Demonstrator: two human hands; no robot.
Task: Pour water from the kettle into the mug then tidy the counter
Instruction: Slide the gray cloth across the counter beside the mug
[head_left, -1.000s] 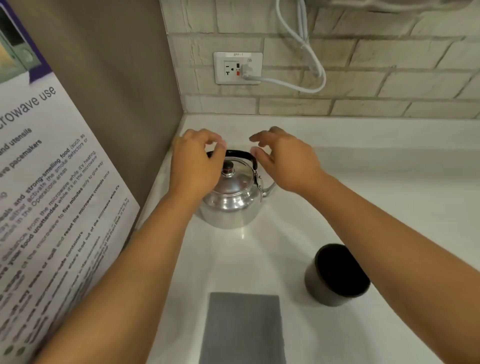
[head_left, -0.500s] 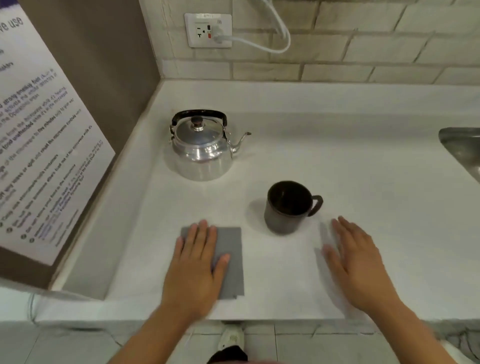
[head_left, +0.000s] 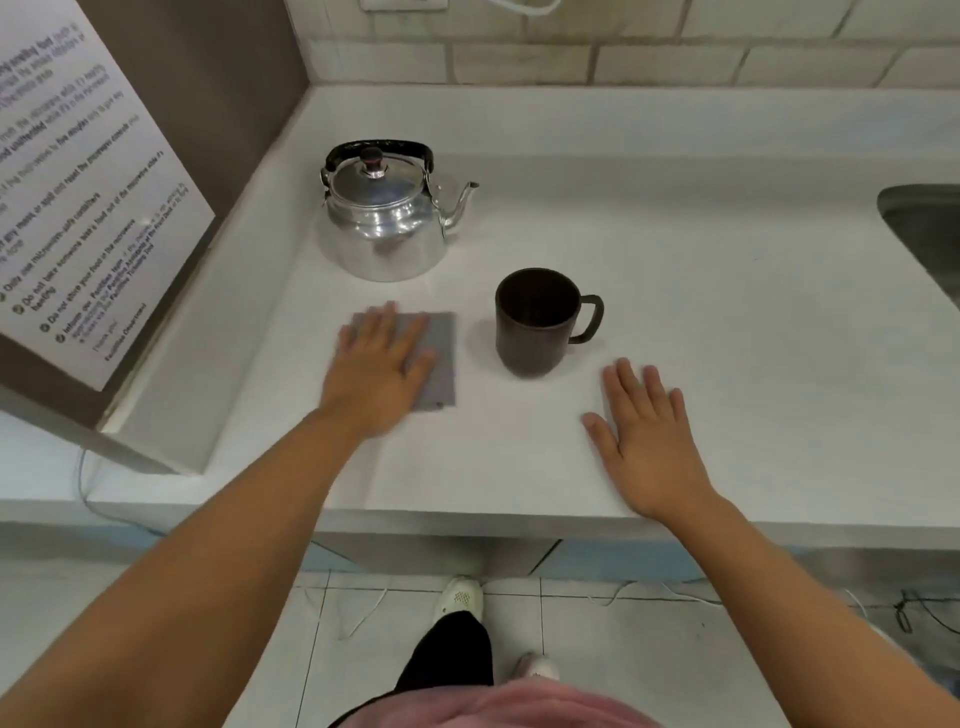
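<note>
Steel kettle (head_left: 384, 218) beyond left hand (head_left: 376, 371), seemingly untouched.

Both forearms are bare from the near edge of the view down to the wrists, with no sleeve, watch or ring showing on the left hand (head_left: 375, 371) or the right hand (head_left: 647, 434). At the bottom edge a pink top (head_left: 498, 706) fills the middle, blurred and close; below the counter a black trouser leg (head_left: 449, 657) ends in a white perforated clog-style shoe (head_left: 460, 597), and a second pale shoe (head_left: 535, 666) shows just beside it
</note>
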